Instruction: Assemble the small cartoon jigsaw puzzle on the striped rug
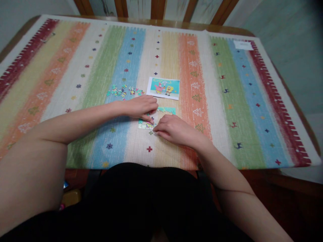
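A partly assembled jigsaw puzzle (168,110) lies flat on the tablecloth, with its top strip and lower left part joined. My left hand (141,106) rests over its left side, holding nothing, with a fingertip pressed down near the joined lower pieces. At the lower edge, my right hand (173,129) has its fingers pinched together on what looks like a small puzzle piece, mostly hidden by the fingertips. Both hands' fingertips nearly meet. Just beyond them is a reference picture (165,88) of cartoon figures. Loose puzzle pieces (117,91) lie scattered to its left.
A striped, patterned tablecloth (161,148) covers the table. Near the far right corner sits a white slip of paper (243,45). Wooden slats (157,9) stand behind the far edge, and my body is close against the near edge.
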### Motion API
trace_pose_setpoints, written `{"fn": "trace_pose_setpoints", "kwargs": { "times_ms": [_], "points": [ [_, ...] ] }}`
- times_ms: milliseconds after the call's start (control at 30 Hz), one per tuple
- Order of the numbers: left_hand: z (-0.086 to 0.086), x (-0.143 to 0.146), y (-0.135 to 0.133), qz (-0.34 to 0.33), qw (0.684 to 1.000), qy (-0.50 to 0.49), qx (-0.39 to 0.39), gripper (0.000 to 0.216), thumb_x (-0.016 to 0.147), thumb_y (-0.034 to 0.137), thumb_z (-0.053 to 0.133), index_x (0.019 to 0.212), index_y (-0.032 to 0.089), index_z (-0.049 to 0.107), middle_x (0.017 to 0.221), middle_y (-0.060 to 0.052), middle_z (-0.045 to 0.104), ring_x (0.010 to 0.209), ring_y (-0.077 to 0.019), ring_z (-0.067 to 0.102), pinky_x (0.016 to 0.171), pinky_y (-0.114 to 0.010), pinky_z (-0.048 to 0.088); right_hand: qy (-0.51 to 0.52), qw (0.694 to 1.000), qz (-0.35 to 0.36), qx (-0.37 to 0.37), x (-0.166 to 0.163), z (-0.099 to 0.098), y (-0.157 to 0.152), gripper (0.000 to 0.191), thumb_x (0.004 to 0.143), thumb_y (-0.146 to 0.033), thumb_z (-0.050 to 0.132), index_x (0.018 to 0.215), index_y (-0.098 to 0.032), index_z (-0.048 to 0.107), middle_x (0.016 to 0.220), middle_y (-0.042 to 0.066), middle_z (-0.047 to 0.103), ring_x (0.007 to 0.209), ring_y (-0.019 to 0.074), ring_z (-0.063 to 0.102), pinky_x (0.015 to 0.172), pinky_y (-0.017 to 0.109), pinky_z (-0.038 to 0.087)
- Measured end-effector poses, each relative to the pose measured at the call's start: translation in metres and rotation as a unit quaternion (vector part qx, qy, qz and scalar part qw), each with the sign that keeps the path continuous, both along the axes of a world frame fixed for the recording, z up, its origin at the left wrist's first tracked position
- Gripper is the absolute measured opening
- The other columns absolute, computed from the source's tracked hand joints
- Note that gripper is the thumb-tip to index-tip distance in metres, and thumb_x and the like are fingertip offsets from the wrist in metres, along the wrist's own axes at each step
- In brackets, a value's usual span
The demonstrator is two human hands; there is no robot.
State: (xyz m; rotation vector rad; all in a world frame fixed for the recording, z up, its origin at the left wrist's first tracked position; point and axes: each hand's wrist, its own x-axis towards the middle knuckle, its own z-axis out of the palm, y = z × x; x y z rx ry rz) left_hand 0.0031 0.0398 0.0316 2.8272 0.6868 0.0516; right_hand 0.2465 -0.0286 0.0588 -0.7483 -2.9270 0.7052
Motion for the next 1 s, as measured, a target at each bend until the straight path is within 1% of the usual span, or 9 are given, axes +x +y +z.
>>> {"fn": "trace_pose_setpoints", "kwargs": {
  "times_ms": [167,267,333,367,467,600,767,867,1000],
  "points": [
    [0.007,-0.017,-0.01,0.064,0.983,-0.171,0.015,0.038,0.105,0.058,0.057,0.097,0.021,0.06,0.095,-0.007,0.064,0.087,-0.0209,0.059,0.081,-0.034,0.046,0.007,1.0,-0.004,-0.007,0.0,-0.002,0.001,0.019,0.103,-0.019,0.064,0.102,-0.017,0.083,0.097,0.01,0.079,0.097,0.0257,0.068,0.093,0.039,0.046],
    [0.017,-0.04,-0.009,0.218,0.916,-0.331,0.059,0.041,0.11,0.06,0.044,0.102,0.022,0.059,0.093,-0.004,0.06,0.079,-0.0174,0.059,0.074,-0.033,0.047,0.005,1.0,-0.009,-0.012,0.0,-0.001,0.001,0.02,0.104,-0.02,0.062,0.103,-0.016,0.082,0.096,0.01,0.078,0.095,0.0248,0.067,0.092,0.039,0.045],
    [0.019,-0.058,-0.011,0.288,0.873,-0.381,0.101,0.042,0.109,0.062,0.046,0.1,0.023,0.059,0.088,-0.003,0.058,0.075,-0.0166,0.058,0.071,-0.033,0.048,0.005,1.0,-0.022,-0.009,0.0,-0.001,0.001,0.022,0.105,-0.02,0.061,0.114,-0.015,0.08,0.099,0.011,0.077,0.096,0.0248,0.066,0.092,0.038,0.045],
    [0.018,-0.066,-0.014,0.304,0.863,-0.389,0.109,0.043,0.108,0.063,0.047,0.098,0.023,0.059,0.086,-0.002,0.057,0.072,-0.0161,0.057,0.069,-0.033,0.047,0.004,1.0,-0.029,-0.005,-0.001,-0.001,0.0,0.026,0.105,-0.021,0.06,0.123,-0.015,0.078,0.101,0.011,0.077,0.096,0.0251,0.066,0.091,0.038,0.045],
    [0.005,-0.085,-0.025,0.308,0.88,-0.336,0.134,0.045,0.108,0.063,0.046,0.094,0.023,0.061,0.08,-0.002,0.058,0.071,-0.0164,0.058,0.07,-0.034,0.048,-0.009,0.999,-0.041,0.012,-0.004,-0.002,-0.001,0.038,0.106,-0.023,0.061,0.142,-0.013,0.07,0.104,0.013,0.077,0.098,0.0264,0.065,0.09,0.038,0.044],
    [-0.018,-0.099,-0.033,0.334,0.866,-0.307,0.21,0.042,0.108,0.059,0.047,0.087,0.025,0.063,0.073,-0.002,0.059,0.074,-0.0196,0.058,0.077,-0.039,0.049,-0.047,0.997,-0.048,0.043,-0.012,-0.007,-0.005,0.028,0.108,-0.021,0.058,0.126,-0.012,0.077,0.099,0.013,0.077,0.096,0.027,0.063,0.087,0.039,0.041],
    [-0.027,-0.106,-0.025,0.415,0.814,-0.359,0.192,0.042,0.106,0.062,0.05,0.09,0.025,0.063,0.082,-0.003,0.062,0.076,-0.0194,0.058,0.076,-0.037,0.049,-0.05,0.994,-0.06,0.07,-0.017,-0.01,-0.012,0.027,0.11,-0.021,0.053,0.115,-0.012,0.078,0.095,0.014,0.076,0.095,0.0272,0.061,0.082,0.038,0.037],
    [-0.023,-0.109,-0.023,0.409,0.825,-0.346,0.179,0.039,0.105,0.06,0.052,0.09,0.025,0.064,0.08,-0.003,0.06,0.076,-0.02,0.057,0.076,-0.038,0.047,-0.045,0.995,-0.062,0.069,-0.016,-0.011,-0.013,0.027,0.11,-0.021,0.054,0.118,-0.011,0.078,0.095,0.013,0.076,0.095,0.027,0.061,0.082,0.038,0.038],
    [-0.009,-0.111,-0.027,0.298,0.914,-0.248,0.119,0.035,0.103,0.056,0.057,0.092,0.026,0.07,0.081,-0.004,0.064,0.082,-0.0221,0.06,0.083,-0.04,0.048,-0.025,0.996,-0.058,0.062,-0.012,-0.012,-0.01,0.029,0.108,-0.022,0.058,0.13,-0.012,0.075,0.097,0.013,0.077,0.097,0.028,0.063,0.084,0.038,0.041]
  ]
}}
